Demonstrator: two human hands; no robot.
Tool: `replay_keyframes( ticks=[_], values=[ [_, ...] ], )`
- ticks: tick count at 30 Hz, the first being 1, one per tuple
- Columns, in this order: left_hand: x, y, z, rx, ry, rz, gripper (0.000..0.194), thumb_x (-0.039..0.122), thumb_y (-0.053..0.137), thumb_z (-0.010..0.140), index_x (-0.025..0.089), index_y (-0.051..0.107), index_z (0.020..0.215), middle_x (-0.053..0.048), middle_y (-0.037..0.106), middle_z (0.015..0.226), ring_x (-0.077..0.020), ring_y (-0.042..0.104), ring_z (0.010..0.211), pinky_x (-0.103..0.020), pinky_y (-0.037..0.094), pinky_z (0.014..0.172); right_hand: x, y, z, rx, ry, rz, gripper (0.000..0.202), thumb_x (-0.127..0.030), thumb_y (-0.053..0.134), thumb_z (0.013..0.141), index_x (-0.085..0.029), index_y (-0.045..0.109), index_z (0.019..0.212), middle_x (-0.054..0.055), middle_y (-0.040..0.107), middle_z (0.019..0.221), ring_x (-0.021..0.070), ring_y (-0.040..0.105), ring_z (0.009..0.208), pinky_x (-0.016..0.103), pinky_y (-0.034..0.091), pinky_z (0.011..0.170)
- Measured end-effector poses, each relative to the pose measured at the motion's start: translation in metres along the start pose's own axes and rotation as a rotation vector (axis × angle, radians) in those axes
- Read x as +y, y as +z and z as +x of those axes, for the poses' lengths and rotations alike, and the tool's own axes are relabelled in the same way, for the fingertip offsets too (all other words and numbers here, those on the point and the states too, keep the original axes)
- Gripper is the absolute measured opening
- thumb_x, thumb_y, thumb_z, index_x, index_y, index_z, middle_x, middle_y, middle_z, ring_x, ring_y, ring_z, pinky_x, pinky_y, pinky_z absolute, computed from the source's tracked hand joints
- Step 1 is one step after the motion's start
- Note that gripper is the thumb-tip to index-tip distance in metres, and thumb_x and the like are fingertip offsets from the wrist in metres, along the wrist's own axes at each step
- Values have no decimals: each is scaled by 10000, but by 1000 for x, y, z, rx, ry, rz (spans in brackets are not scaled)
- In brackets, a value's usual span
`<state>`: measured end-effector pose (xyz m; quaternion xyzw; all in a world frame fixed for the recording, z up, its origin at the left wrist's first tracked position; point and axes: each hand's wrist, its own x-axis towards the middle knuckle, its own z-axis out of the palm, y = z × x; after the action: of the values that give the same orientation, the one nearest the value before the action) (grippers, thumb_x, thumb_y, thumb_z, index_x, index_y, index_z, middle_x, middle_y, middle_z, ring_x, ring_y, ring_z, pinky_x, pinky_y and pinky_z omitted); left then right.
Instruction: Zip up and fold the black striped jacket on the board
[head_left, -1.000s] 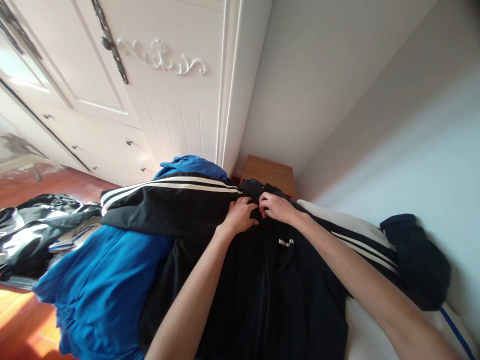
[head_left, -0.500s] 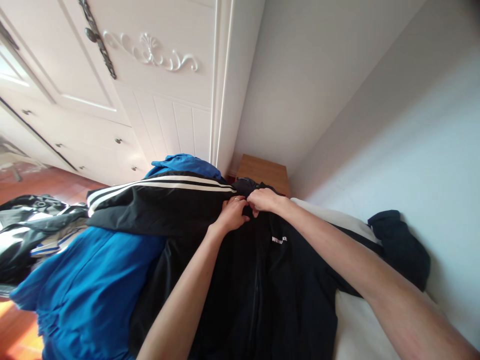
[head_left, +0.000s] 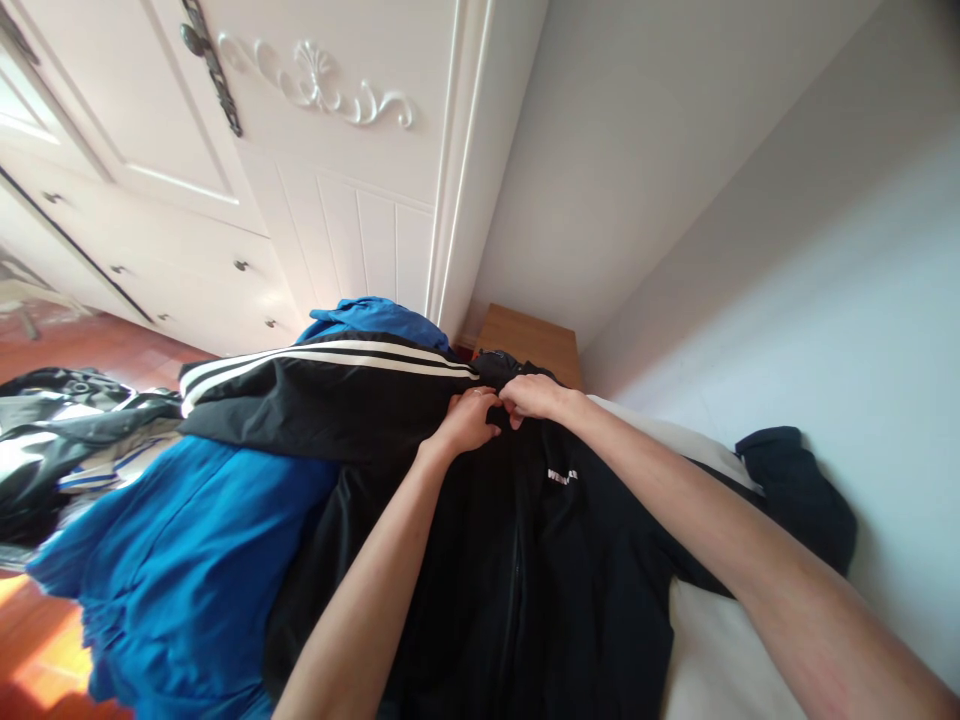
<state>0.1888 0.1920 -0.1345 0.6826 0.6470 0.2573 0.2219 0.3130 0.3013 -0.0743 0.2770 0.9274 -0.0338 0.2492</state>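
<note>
With the picture's centre as our dial, we list:

White wardrobe (head_left: 330, 190), 11 o'clock; panelled doors, scroll moulding, small dark knobs.

Pale wall (head_left: 847, 290), 2 o'clock.

Black jacket (head_left: 585, 570), spread front up from the centre to 6 o'clock; white-striped sleeve (head_left: 345, 400) laid toward 9.

Blue garment (head_left: 202, 540), 8 o'clock; partly under that sleeve.

Off-white cloth (head_left: 720, 650), between 4 and 5 o'clock, beside the jacket.

Dark clothing heap (head_left: 67, 440), near 9 o'clock, at the frame's edge.

Brown wooden surface (head_left: 529, 333), just past 12 o'clock of the collar area.

Left hand (head_left: 466, 424), at the jacket's neck; fingers bent, thumb apart. We cannot tell whether it grips cloth.

Right hand (head_left: 536, 394), at 2 o'clock of the left, close by; fingers curled inward on the neck. Whether they pinch fabric, we cannot tell.

White lettering (head_left: 562, 475), 5 o'clock, on the chest.
</note>
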Motion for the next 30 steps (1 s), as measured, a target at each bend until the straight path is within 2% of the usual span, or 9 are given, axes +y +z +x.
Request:
replay_keyframes(
  ticks=[8,12,18,24,27,30],
  values=[
    [0,4,0,19,-6,-2,424,172,751,753,225,701,1171,-98,544,1454,-316,457,1374,-469,353,1138,1,1,-2,-13,37,39,71,-198,736,759,-239,678,759,-28,744,856,186,671,871,236,347,613],
    [0,3,0,18,-14,2,438,183,750,757,240,694,1187,-91,544,1455,-317,456,1375,-478,356,1132,12,19,-10,145,-38,125,71,-160,695,789,-214,655,766,-5,706,930,169,635,888,234,335,624],
    [-1,2,1,19,-11,4,495,204,764,741,242,674,1226,-90,553,1444,-312,481,1351,-458,382,1111,28,65,-20,450,-233,288,102,-88,584,828,-178,594,781,40,604,888,170,561,819,271,391,746],
    [1,2,2,56,-7,-6,378,219,694,810,225,681,1188,-81,607,1379,-283,518,1314,-431,395,1105,26,94,-22,644,-167,298,105,-154,566,901,-183,561,800,79,635,931,230,571,902,333,374,781],
    [2,2,2,94,-12,-11,303,186,598,873,216,685,1161,-72,647,1323,-266,555,1268,-427,409,1087,24,100,-22,695,-158,362,125,-224,599,914,-185,567,799,90,651,947,243,580,917,354,387,800],
    [3,3,3,128,-32,-23,281,198,587,894,208,678,1159,-64,687,1257,-261,584,1226,-424,421,1064,23,100,-23,724,-170,501,174,-289,621,913,-195,580,773,82,660,936,243,588,939,377,407,856]
  ],
)
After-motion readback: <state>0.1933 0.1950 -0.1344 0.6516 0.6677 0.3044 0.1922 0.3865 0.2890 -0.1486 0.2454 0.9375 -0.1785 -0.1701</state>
